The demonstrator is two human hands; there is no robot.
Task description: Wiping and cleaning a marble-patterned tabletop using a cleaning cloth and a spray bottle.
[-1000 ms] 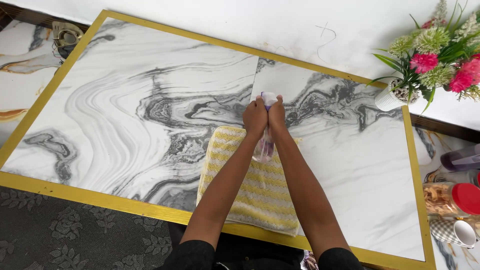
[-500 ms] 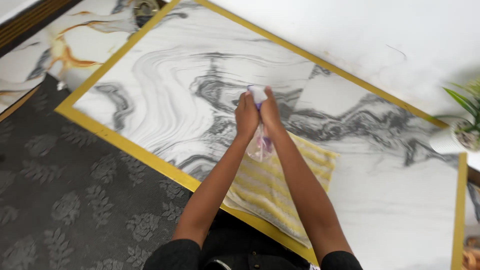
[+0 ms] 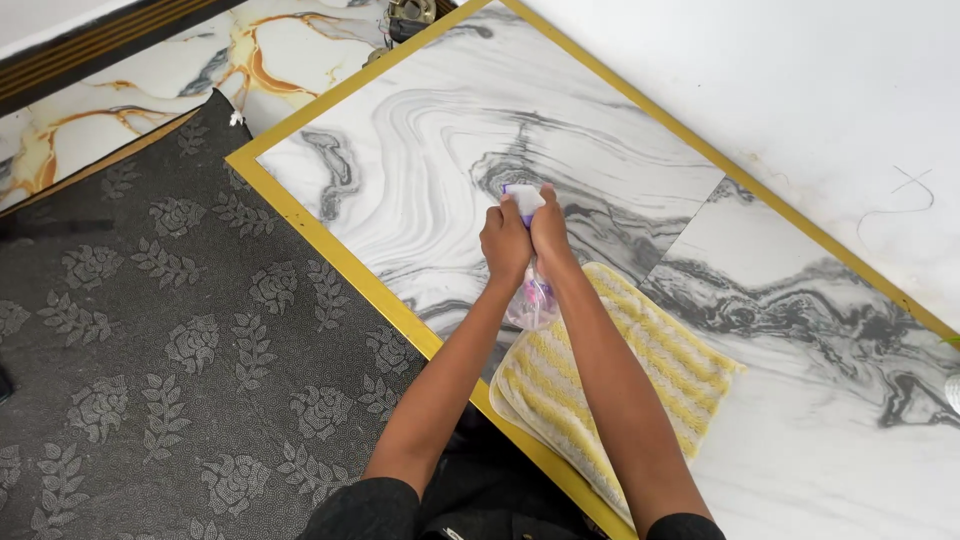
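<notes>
Spray bottle (image 3: 531, 300) hangs above the marble tabletop (image 3: 430, 130); left hand (image 3: 505, 243) and right hand (image 3: 550, 235) both clench its neck; yellow striped towel (image 3: 640, 370) lies beneath.

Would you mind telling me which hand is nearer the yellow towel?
Right. The right hand sits just above the towel edge; the left hand is beside it, toward the gold border, both gripping the spray bottle.

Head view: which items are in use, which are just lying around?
In use:
spray bottle, gripped by left hand and right hand
yellow striped towel under the forearms
marble tabletop

Lying about:
dark leaf-patterned mat
metal object at top edge
</notes>
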